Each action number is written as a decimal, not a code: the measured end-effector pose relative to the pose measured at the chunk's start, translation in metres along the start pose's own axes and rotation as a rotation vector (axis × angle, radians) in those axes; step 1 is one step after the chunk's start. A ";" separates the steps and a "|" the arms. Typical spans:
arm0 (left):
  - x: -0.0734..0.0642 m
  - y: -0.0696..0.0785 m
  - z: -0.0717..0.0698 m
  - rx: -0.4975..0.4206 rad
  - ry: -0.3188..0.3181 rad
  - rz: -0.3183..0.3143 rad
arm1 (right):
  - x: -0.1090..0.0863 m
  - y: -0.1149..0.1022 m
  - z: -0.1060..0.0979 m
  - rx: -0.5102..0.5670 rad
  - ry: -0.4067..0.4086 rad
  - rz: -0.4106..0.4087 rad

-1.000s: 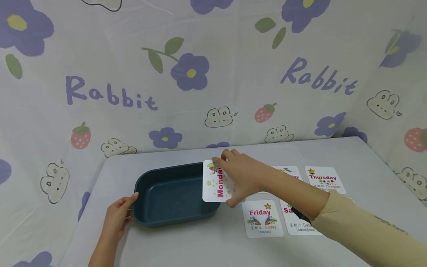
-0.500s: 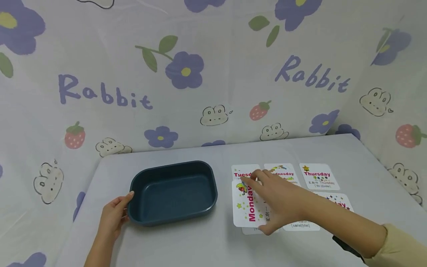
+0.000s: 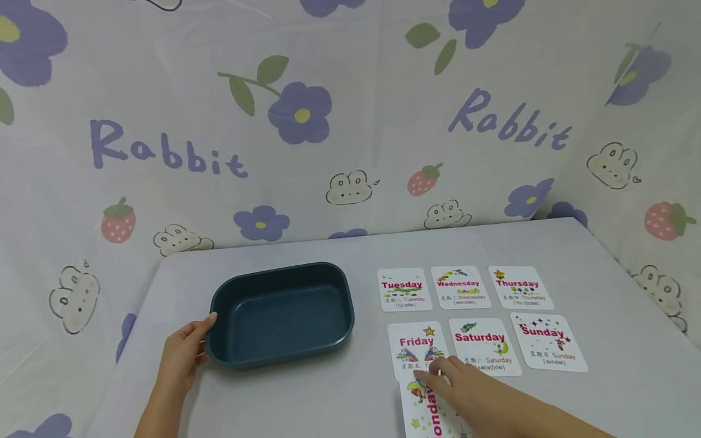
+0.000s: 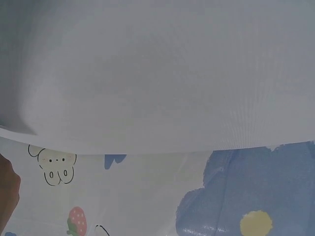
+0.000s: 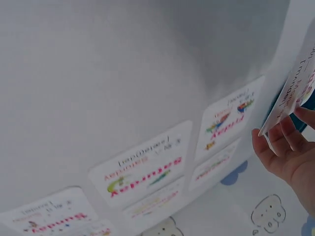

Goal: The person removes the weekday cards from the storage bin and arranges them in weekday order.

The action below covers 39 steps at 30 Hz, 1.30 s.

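My right hand pinches the Monday card by its edges, low in the head view; the card is turned sideways and overlaps the bottom of the Friday card. The right wrist view shows the same card tilted up between thumb and fingers. At the left, my left hand grips the near-left rim of a dark blue rectangular tub, thumb on top of the rim. Nothing lies inside the tub. Only a sliver of the left hand shows in the left wrist view.
On the white table, the Tuesday card, Wednesday card and Thursday card form a back row. A Saturday card and a Sunday card lie right of Friday. A rabbit-print cloth hangs behind.
My right hand has carried the Monday card from over the tub's right end, rightward and toward me, uncovering the Tuesday and Wednesday cards. The left hand keeps its hold on the tub.
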State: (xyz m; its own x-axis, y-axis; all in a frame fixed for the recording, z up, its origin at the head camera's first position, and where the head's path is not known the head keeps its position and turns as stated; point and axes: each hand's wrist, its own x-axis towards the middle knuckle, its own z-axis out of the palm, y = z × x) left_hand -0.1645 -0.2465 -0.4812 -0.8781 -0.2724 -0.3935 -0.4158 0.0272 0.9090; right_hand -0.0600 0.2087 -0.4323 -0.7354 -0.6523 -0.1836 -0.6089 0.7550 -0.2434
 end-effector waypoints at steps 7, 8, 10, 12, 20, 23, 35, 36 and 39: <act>-0.002 -0.001 0.000 -0.007 0.007 0.001 | -0.001 0.009 0.038 -0.019 0.080 -0.166; -0.002 -0.001 0.000 -0.008 0.006 -0.001 | -0.001 0.010 0.042 -0.011 0.086 -0.173; -0.003 -0.001 0.000 -0.011 0.006 -0.003 | -0.003 0.011 0.051 -0.005 0.105 -0.187; -0.003 0.000 0.000 -0.014 0.006 -0.004 | -0.004 0.012 0.057 -0.017 0.128 -0.192; -0.004 0.001 0.000 -0.026 -0.004 -0.003 | -0.007 0.009 0.064 -0.168 0.161 -0.145; -0.003 0.000 0.001 -0.024 -0.002 -0.005 | -0.008 0.009 0.067 -0.256 0.236 -0.173; -0.001 0.000 -0.002 0.097 0.059 0.062 | -0.017 0.014 0.075 -0.261 0.230 -0.158; -0.001 0.000 -0.003 0.105 0.095 0.080 | -0.017 0.014 0.075 -0.262 0.241 -0.163; -0.003 0.005 -0.006 0.136 0.199 0.172 | -0.014 0.014 0.064 -0.236 0.239 -0.153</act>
